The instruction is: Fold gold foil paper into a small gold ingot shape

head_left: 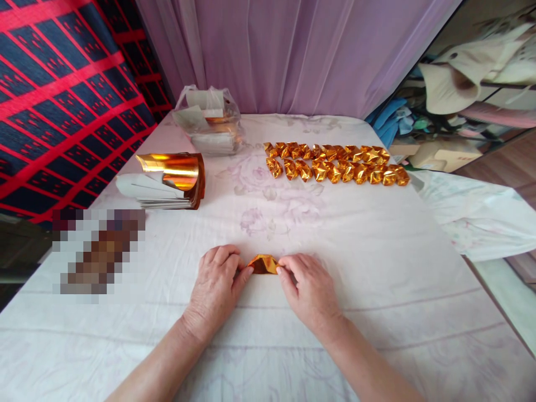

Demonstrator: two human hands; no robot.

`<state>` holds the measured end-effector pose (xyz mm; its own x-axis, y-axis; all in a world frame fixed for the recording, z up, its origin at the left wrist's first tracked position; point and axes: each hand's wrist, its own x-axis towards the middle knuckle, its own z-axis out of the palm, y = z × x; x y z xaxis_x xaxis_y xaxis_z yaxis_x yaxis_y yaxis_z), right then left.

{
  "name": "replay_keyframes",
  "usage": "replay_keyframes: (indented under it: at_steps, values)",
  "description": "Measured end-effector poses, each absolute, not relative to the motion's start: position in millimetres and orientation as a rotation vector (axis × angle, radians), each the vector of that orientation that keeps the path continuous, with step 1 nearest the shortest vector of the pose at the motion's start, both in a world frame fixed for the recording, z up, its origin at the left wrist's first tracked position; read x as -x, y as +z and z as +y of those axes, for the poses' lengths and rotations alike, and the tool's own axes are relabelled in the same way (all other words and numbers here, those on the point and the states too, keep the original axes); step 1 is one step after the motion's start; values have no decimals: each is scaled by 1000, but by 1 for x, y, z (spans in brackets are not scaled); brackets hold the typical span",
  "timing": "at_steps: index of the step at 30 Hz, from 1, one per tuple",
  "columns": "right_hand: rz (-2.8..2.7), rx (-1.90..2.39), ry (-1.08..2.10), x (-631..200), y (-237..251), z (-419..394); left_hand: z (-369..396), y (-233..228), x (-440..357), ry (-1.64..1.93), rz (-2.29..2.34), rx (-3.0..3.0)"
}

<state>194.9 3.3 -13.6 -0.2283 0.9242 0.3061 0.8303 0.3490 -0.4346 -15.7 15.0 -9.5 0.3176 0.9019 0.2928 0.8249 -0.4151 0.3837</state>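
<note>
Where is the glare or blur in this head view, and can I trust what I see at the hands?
Head view: soft, even light; the gold piece pinched between left hand and right hand is sharp. Glare sits on the curled gold sheet stack. A pixelated block hides part of the table's left side. Edges bow from the wide lens.

pixelated patch (98, 251), forearms cut off below

folded pieces (337, 163) in 2 rows behind hands, sheet stack (167, 181) left
</note>
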Motion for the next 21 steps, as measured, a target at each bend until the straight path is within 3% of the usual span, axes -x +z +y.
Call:
replay_keyframes:
  at_steps: [21]
  values:
    - [-2093,1548,174,-190,-14,2,16,-3,8,572,1686,-2405]
